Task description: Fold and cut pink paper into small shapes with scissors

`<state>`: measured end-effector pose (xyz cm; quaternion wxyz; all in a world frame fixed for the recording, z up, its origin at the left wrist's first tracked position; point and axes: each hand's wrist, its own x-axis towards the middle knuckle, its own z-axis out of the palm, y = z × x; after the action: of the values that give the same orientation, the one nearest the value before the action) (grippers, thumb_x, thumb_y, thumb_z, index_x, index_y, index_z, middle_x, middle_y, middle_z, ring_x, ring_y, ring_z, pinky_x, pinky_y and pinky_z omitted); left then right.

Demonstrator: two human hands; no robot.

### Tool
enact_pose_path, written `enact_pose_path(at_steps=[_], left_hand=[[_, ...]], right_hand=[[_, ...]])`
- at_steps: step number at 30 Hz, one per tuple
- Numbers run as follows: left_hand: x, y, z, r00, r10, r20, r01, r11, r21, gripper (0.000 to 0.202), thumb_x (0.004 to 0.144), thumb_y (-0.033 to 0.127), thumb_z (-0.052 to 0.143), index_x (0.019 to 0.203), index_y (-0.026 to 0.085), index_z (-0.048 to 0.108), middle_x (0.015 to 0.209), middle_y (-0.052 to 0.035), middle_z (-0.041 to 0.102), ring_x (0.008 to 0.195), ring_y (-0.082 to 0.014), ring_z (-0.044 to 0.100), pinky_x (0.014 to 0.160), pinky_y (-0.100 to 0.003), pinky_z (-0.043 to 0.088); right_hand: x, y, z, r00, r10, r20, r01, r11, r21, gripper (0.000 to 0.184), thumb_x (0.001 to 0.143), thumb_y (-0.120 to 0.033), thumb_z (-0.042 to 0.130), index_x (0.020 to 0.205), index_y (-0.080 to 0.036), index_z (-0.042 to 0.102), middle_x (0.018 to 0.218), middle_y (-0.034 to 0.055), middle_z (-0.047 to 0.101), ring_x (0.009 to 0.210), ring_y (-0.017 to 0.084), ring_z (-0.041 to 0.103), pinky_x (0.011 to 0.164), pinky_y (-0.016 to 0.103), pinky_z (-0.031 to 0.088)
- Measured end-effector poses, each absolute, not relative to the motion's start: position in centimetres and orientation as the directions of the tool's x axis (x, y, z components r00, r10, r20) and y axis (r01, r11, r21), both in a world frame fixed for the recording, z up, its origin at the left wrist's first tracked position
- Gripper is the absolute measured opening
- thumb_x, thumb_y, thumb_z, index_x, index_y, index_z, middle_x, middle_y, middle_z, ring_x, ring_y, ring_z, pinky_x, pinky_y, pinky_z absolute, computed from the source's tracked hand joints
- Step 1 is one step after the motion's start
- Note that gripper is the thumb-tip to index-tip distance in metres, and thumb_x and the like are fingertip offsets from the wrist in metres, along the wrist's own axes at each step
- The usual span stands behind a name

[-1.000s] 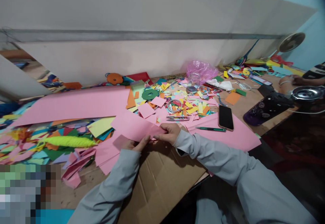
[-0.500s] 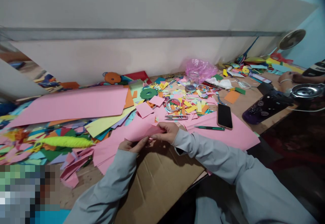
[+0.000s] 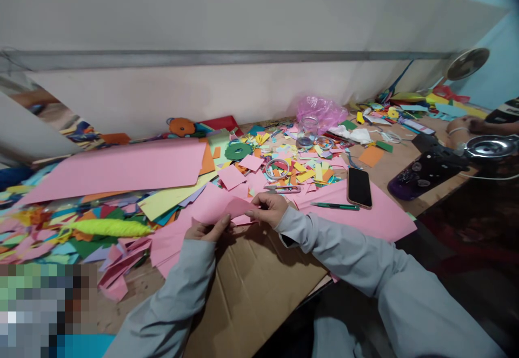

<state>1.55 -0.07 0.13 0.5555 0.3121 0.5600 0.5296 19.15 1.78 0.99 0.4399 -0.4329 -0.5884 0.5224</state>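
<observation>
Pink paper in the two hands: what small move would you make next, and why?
Probably press the fold flat. The pink paper is bent over itself, the right hand pinches its edge, the left hand touches its lower edge, and the bent part seems to stand up off the cardboard.

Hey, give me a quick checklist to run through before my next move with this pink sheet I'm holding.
1. Grip on the small pink paper sheet: ok, left hand and right hand both pinch it.
2. Sheet's edges lined up: cannot tell.
3. Flat brown cardboard under the hands bare: ok.
4. Small scissors near: ok, just beyond the right hand.
5. Black smartphone and green pen apart from the sheet: ok.
</observation>
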Motion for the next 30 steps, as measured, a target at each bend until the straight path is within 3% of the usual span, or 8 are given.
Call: enact_pose_path(at_steps=[12, 15, 18, 23, 27, 30], left_hand=[[0.9, 0.4, -0.9, -0.206, 0.949, -0.239, -0.149, 0.211, 0.966, 0.038, 0.052, 0.046, 0.084, 0.061, 0.013, 0.067, 0.049, -0.0005, 0.064, 0.036, -0.0131, 0.056, 0.037, -0.025, 0.046], [1.0, 0.3, -0.6, -0.213, 0.954, -0.213, -0.148, 0.184, 0.972, 0.038, 0.051, 0.046, 0.084, 0.06, 0.013, 0.067, 0.049, 0.0002, 0.064, 0.036, -0.0124, 0.055, 0.038, -0.024, 0.046], [1.1, 0.2, -0.2, -0.215, 0.953, -0.211, -0.126, 0.187, 0.974, 0.035, 0.048, 0.042, 0.086, 0.058, 0.014, 0.066, 0.047, 0.0008, 0.063, 0.039, -0.0126, 0.054, 0.04, -0.024, 0.045], [1.4, 0.1, -0.8, -0.163, 0.975, -0.149, -0.018, 0.148, 0.989, 0.037, 0.045, 0.04, 0.087, 0.068, 0.014, 0.073, 0.054, -0.0024, 0.068, 0.051, -0.0167, 0.06, 0.051, -0.026, 0.049], [1.8, 0.2, -2.0, -0.123, 0.984, -0.127, -0.062, 0.12, 0.991, 0.049, 0.043, 0.043, 0.088, 0.079, 0.013, 0.075, 0.063, -0.0048, 0.072, 0.062, -0.0204, 0.066, 0.065, -0.031, 0.054], [1.9, 0.4, -2.2, -0.117, 0.986, -0.118, -0.113, 0.105, 0.988, 0.061, 0.045, 0.053, 0.084, 0.089, 0.012, 0.075, 0.073, -0.0078, 0.075, 0.075, -0.0249, 0.069, 0.074, -0.035, 0.054]], right_hand=[[19.3, 1.8, 1.3, -0.265, 0.964, 0.011, -0.002, 0.011, -1.0, 0.047, 0.066, -0.06, 0.071, 0.066, -0.015, 0.058, 0.056, -0.0006, 0.061, 0.042, 0.008, 0.049, 0.042, 0.02, 0.04], [19.4, 1.9, 1.2, -0.283, 0.959, -0.021, 0.008, -0.019, -1.0, 0.048, 0.069, -0.062, 0.067, 0.072, -0.014, 0.061, 0.056, -0.0005, 0.061, 0.042, 0.008, 0.05, 0.043, 0.021, 0.041], [19.4, 1.9, 1.2, -0.284, 0.958, 0.031, 0.029, 0.041, -0.999, 0.05, 0.072, -0.064, 0.063, 0.074, -0.014, 0.062, 0.06, 0.0001, 0.06, 0.051, 0.009, 0.052, 0.051, 0.022, 0.042], [19.0, 1.6, 1.6, -0.254, 0.961, 0.106, 0.105, 0.136, -0.985, 0.046, 0.062, -0.056, 0.075, 0.075, -0.015, 0.059, 0.064, -0.0038, 0.052, 0.059, 0.008, 0.043, 0.055, 0.021, 0.035], [19.0, 1.6, 1.5, -0.201, 0.976, 0.086, 0.165, 0.121, -0.979, 0.047, 0.062, -0.056, 0.074, 0.06, -0.016, 0.05, 0.055, -0.006, 0.039, 0.055, 0.008, 0.033, 0.052, 0.022, 0.028], [19.1, 1.8, 1.4, -0.202, 0.973, 0.11, 0.182, 0.147, -0.972, 0.047, 0.064, -0.057, 0.07, 0.057, -0.017, 0.047, 0.054, -0.0056, 0.038, 0.055, 0.008, 0.033, 0.052, 0.023, 0.027]])
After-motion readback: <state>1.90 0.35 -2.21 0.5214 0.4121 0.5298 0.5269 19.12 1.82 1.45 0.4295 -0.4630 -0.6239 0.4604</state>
